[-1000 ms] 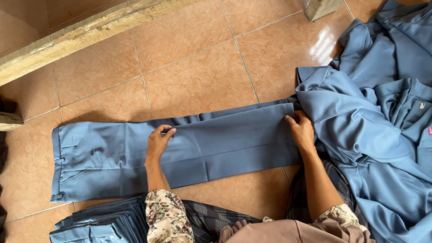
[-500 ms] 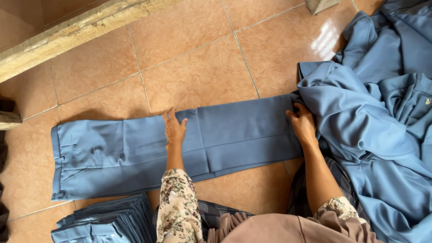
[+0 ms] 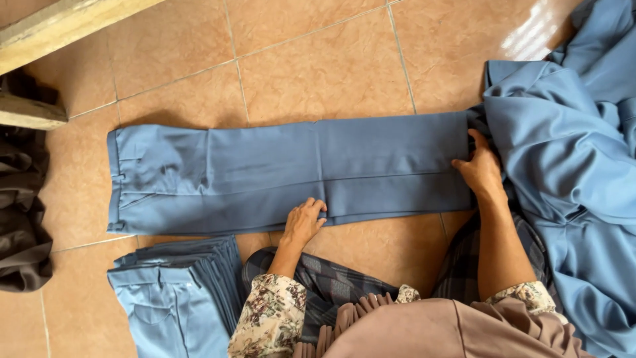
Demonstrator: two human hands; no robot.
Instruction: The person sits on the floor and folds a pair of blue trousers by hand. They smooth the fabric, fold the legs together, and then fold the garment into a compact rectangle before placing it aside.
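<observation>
Clearly soft, light cloth: trousers [image 3: 285, 174] flat on tiled floor [image 3: 318, 66], waistband at 9 o'clock, hems at 3 o'clock. Likely limp and prone to creasing; best taken at hem or near edge, where layers meet. Left hand [image 3: 303, 222] at 6 o'clock, fingers curled, pinching near edge. Right hand [image 3: 479, 169] at 3 o'clock, on hem end; clenched or only pressing, cannot tell. Folded stack [image 3: 175, 292] at 7 o'clock, cut off by frame. Blue heap [image 3: 570, 159] at 3 o'clock, pieces indistinct. Dark cloth [image 3: 23, 225] at 9 o'clock, unclear.
</observation>
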